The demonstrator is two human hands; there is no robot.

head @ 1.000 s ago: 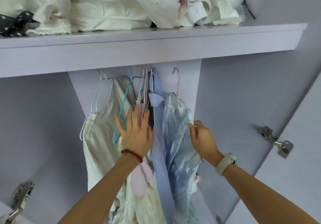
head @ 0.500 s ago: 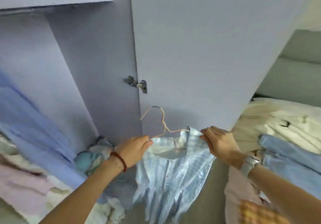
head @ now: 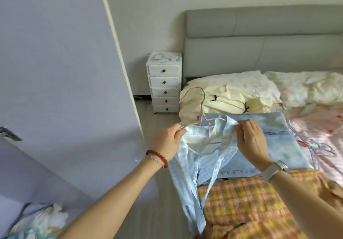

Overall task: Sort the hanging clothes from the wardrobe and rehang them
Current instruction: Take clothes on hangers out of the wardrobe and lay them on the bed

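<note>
A light blue checked shirt (head: 187, 175) hangs on a pale pink hanger (head: 201, 107), held up over the edge of the bed. My left hand (head: 167, 142) pinches the shirt's left shoulder and the hanger arm. My right hand (head: 252, 142) grips the right shoulder of the shirt by the collar. The shirt's body droops down toward the floor between my arms. Behind it on the bed lie a pale denim garment (head: 278, 142), a cream garment with black bows (head: 226, 99) and an orange plaid garment (head: 246, 207).
The lilac wardrobe door (head: 61, 75) stands open on the left, with crumpled clothes (head: 42, 222) at the wardrobe's bottom. A white drawer unit (head: 164, 85) stands beside the grey headboard (head: 259, 40). Pink bedding (head: 319, 133) and pillows cover the bed.
The blue shirt came off the wardrobe rail with its hanger. I turned from the wardrobe to the bed, carrying it in both hands.
</note>
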